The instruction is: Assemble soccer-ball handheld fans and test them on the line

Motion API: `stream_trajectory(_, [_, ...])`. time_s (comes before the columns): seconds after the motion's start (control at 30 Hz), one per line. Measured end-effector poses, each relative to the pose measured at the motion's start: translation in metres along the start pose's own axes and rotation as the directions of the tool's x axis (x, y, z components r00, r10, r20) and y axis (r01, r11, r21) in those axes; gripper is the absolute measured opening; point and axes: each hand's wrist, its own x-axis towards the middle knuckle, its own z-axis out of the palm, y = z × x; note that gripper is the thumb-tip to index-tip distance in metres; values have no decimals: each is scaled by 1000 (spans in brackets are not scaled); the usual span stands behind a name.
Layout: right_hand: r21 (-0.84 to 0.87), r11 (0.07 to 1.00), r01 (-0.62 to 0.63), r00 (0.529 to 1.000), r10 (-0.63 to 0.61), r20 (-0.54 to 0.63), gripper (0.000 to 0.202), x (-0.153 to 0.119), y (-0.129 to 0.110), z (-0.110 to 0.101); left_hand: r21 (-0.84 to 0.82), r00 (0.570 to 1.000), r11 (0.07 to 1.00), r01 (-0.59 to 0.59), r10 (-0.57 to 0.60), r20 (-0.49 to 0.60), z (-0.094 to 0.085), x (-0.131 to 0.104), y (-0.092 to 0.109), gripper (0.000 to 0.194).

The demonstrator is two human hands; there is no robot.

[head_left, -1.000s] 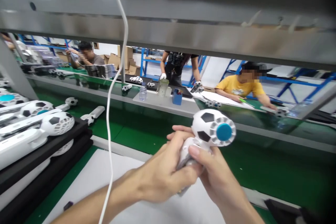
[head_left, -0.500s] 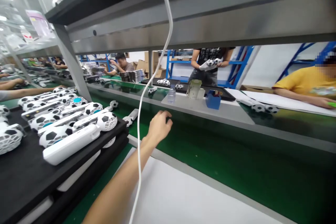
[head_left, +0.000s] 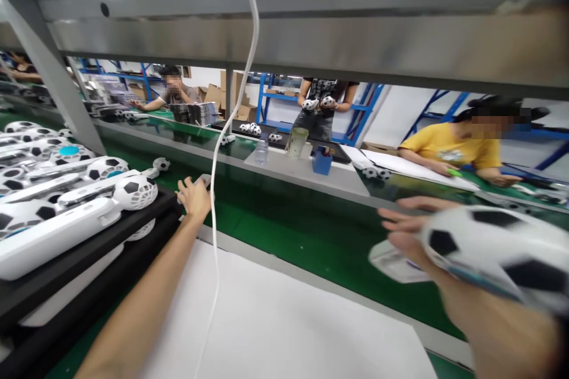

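Black-patched white fan [head_left: 480, 249]; green belt [head_left: 275, 219]; white cable [head_left: 214, 189]; yellow shirt [head_left: 427, 141].

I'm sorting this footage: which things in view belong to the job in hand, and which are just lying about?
Apparently part of the job:
football-patterned device, held in the right hand
partly hidden device at the left hand
similar devices on the black tray

Probably just lying about:
clear bottle
greenish jug
blue holder
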Motion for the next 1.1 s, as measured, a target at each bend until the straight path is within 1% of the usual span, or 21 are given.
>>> stream_trajectory(0.07, [-39, 989, -145, 987, 147, 60, 38, 10, 13, 15, -49, 999, 998, 37, -37, 6, -1, 0, -4, 37])
stream_trajectory(0.13, [-121, 941, -316, 941, 327, 85, 40, 14, 30, 31, -131, 998, 990, 49, -45, 36, -4, -2, -8, 37])
stream_trajectory(0.17, [-169, 915, -365, 921, 382, 78, 41, 14, 39, 37, -188, 998, 982, 38, -27, 57, -6, -4, -10, 36])
stream_trajectory(0.2, [-206, 896, -392, 908, 413, 68, 41, 14, 47, 42, -245, 997, 969, 20, -1, 76, -7, -7, -13, 35])
stream_trajectory(0.27, [-248, 878, -409, 900, 433, 50, 39, 13, 62, 50, -329, 993, 944, -15, 51, 102, -8, -11, -15, 33])
stream_trajectory(0.33, [-234, 874, -425, 892, 448, 52, 39, 12, 75, 56, -352, 989, 935, -38, 86, 121, -10, -14, -12, 31])
stream_trajectory(0.4, [-193, 877, -439, 887, 458, 63, 43, 11, 86, 62, -322, 987, 946, -43, 89, 131, -14, -13, -2, 29])
stream_trajectory(0.47, [-146, 887, -439, 890, 452, 66, 49, 9, 96, 69, -299, 986, 953, -53, 98, 136, -21, -11, 14, 29])
stream_trajectory(0.53, [-114, 897, -428, 898, 436, 57, 55, 7, 108, 76, -306, 980, 950, -69, 122, 156, -31, -11, 34, 29])
stream_trajectory(0.6, [-114, 901, -419, 903, 426, 51, 62, 4, 122, 83, -356, 961, 930, -88, 173, 214, -45, -15, 53, 26])
stream_trajectory(0.67, [-153, 893, -423, 899, 434, 48, 69, 2, 133, 86, -443, 918, 892, -87, 245, 311, -60, -25, 70, 26])
stream_trajectory(0.73, [-207, 879, -429, 894, 446, 45, 72, 1, 138, 87, -547, 843, 835, -54, 331, 424, -74, -39, 84, 27])
stream_trajectory(0.8, [-238, 884, -402, 904, 425, 49, 70, 1, 130, 86, -635, 748, 773, 7, 417, 516, -84, -52, 95, 27])
stream_trajectory(0.87, [-219, 918, -329, 929, 356, 98, 65, 1, 107, 82, -694, 655, 717, 73, 490, 575, -91, -63, 103, 26])
stream_trajectory(0.9, [-188, 941, -282, 939, 311, 146, 62, 0, 90, 79, -713, 616, 694, 102, 519, 593, -94, -68, 106, 26])
stream_trajectory(0.93, [-145, 961, -234, 938, 263, 227, 60, -2, 71, 76, -727, 584, 675, 125, 542, 604, -95, -71, 109, 26])
stream_trajectory(0.97, [-102, 975, -196, 924, 219, 313, 55, -5, 52, 73, -740, 559, 656, 147, 562, 609, -96, -74, 111, 26])
stream_trajectory(1.0, [-53, 986, -160, 888, 168, 429, 52, -8, 32, 70, -754, 541, 634, 170, 580, 609, -96, -77, 113, 25])
stream_trajectory(1.03, [-21, 995, -99, 788, 91, 609, 50, -13, 14, 67, -768, 530, 610, 194, 594, 605, -97, -79, 114, 24])
stream_trajectory(1.07, [-44, 998, -46, 724, 63, 687, 47, -18, -1, 65, -781, 525, 586, 217, 604, 600, -96, -81, 114, 24])
stream_trajectory(1.1, [-88, 996, 26, 709, 44, 704, 47, -22, -13, 64, -790, 524, 565, 237, 611, 594, -96, -83, 115, 25])
